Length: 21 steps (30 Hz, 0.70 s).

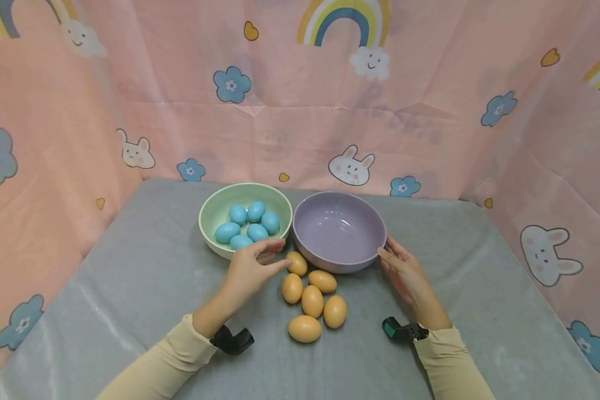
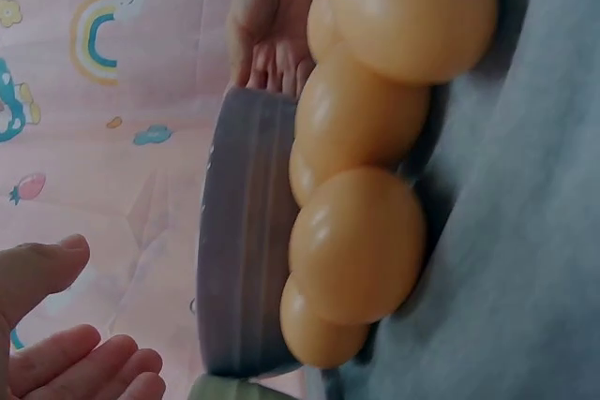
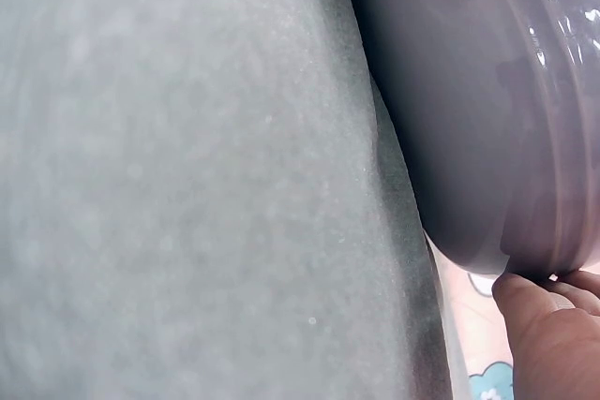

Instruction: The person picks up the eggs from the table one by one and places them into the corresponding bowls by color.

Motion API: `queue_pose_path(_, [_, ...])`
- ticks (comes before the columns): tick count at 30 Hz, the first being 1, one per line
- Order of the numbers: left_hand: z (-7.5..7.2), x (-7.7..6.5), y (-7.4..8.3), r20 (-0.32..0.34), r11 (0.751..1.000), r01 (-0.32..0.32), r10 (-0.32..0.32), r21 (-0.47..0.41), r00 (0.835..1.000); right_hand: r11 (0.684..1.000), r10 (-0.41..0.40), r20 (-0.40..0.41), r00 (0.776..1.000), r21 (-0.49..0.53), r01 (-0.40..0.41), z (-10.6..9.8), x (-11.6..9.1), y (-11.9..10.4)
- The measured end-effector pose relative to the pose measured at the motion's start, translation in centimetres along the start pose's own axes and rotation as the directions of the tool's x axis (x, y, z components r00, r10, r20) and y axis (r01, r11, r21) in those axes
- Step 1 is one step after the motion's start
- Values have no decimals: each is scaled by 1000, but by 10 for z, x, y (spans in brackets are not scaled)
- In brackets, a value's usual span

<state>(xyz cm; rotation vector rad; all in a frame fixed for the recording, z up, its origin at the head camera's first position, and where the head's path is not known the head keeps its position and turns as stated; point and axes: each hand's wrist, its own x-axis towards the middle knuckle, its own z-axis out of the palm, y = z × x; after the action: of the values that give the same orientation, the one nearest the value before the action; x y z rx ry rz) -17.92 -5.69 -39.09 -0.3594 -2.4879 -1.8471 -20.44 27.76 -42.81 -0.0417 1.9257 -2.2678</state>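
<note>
Several tan eggs (image 1: pixel 312 301) lie in a loose group on the grey cloth, in front of a purple bowl (image 1: pixel 340 265) with nothing in it. My left hand (image 1: pixel 252 272) hovers between the green bowl (image 1: pixel 207 236) and the nearest tan egg (image 1: pixel 298 263); thumb and fingers are apart and hold nothing. Inside the green bowl are several blue eggs (image 1: pixel 227 232). At the purple bowl's right side, the fingertips of my right hand (image 1: pixel 405 272) touch its outer wall. The right wrist view shows these fingertips (image 3: pixel 516 289) against the wall.
Grey cloth (image 1: pixel 130 289) covers the table. Behind it and at both sides hangs a pink printed curtain (image 1: pixel 280 133). The two bowls stand side by side toward the back, rims close together. A dark wrist strap (image 1: pixel 232 340) sits on the left wrist.
</note>
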Motion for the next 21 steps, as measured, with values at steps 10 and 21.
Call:
queue_pose_path(10, [17, -12, -18, 24, 997, 64, -66, 53, 998, 1000, 10, -7, 1000, -19, -10, 1, 0, -1])
queue_pose_path(21, [24, -19, -29, 52, 983, 106, -114, 148, 992, 1000, 17, -3, 1000, -17, -17, 1, -1, 0])
